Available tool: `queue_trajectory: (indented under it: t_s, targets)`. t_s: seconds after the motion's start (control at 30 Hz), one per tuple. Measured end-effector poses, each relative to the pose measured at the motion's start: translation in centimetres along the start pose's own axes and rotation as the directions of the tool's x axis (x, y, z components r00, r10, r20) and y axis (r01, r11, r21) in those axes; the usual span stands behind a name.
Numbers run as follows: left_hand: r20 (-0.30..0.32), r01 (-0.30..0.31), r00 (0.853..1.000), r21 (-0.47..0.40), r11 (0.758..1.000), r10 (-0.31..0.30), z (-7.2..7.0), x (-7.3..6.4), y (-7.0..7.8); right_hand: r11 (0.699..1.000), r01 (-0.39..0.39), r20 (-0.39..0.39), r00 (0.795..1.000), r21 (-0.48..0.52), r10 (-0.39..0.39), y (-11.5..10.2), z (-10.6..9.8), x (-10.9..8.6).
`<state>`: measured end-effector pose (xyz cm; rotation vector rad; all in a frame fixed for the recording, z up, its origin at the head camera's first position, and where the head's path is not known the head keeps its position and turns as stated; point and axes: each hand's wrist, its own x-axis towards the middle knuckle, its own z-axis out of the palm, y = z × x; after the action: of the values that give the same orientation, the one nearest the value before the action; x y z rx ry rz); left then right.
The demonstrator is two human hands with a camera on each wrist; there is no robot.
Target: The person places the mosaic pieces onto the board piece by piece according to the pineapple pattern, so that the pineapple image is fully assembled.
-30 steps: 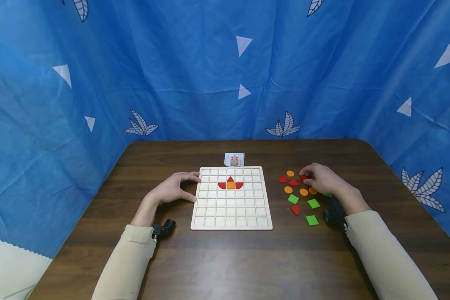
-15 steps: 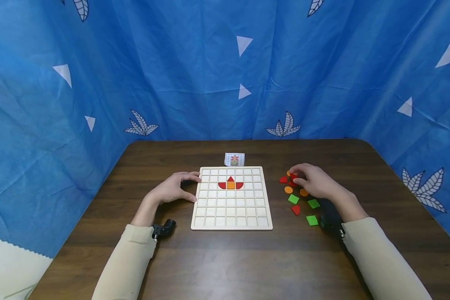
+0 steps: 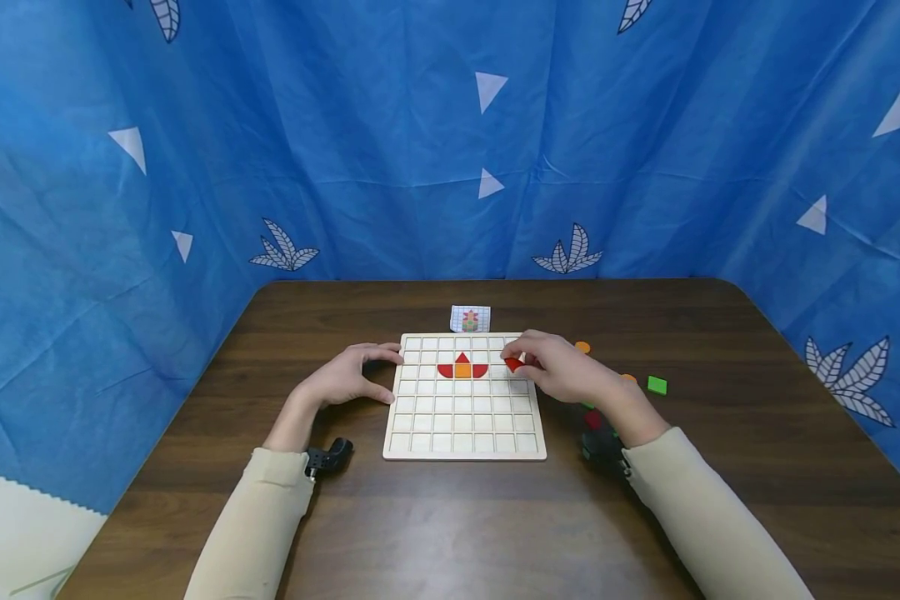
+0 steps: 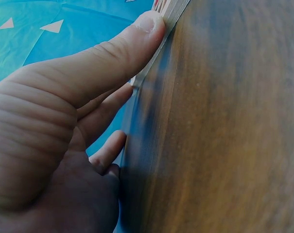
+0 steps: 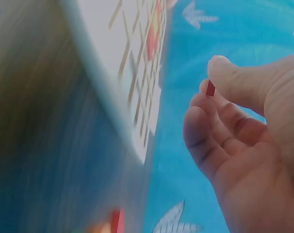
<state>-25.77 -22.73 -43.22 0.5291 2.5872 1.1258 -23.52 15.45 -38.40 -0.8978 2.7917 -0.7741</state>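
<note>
A white gridded board (image 3: 420,446) lies on the table. A red triangle (image 3: 462,358), an orange square (image 3: 462,372) and two red rounded pieces, one being the right red piece (image 3: 480,371), sit in its upper cells. My left hand (image 3: 348,375) is at the board's left edge; its thumb (image 4: 149,24) touches the rim and its fingers are relaxed. My right hand (image 3: 562,367) is over the board's upper right part, pinching a small red tile (image 3: 513,364) between thumb and fingers. In the right wrist view the red tile (image 5: 210,88) shows edge-on, so its full shape is hidden.
Behind the board lies a small card (image 3: 470,318) with a printed coloured pattern. To the right are loose pieces, partly hidden by my right arm: an orange disc (image 3: 582,347), a green square (image 3: 657,385) and a red piece (image 3: 593,419). A blue curtain (image 3: 420,167) hangs behind the table.
My right hand has moved left from the loose pieces to above the board, carrying a red tile. The left hand has stayed at the board's edge.
</note>
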Motion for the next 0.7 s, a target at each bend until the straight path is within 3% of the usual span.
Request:
queue_trajectory:
  t_s: [0.37,0.7]
  targets:
    - [0.002,-0.014,1.000,0.011,1.000,0.014,0.0,0.1,0.0,0.996,0.082,0.109,0.990,0.030,-0.085,-3.0,3.5,4.4]
    - [0.000,-0.023,1.000,0.008,1.000,0.023,-0.1,0.1,-0.3,0.988,0.152,0.163,0.975,-0.007,-0.149,-4.2,5.1,6.1]
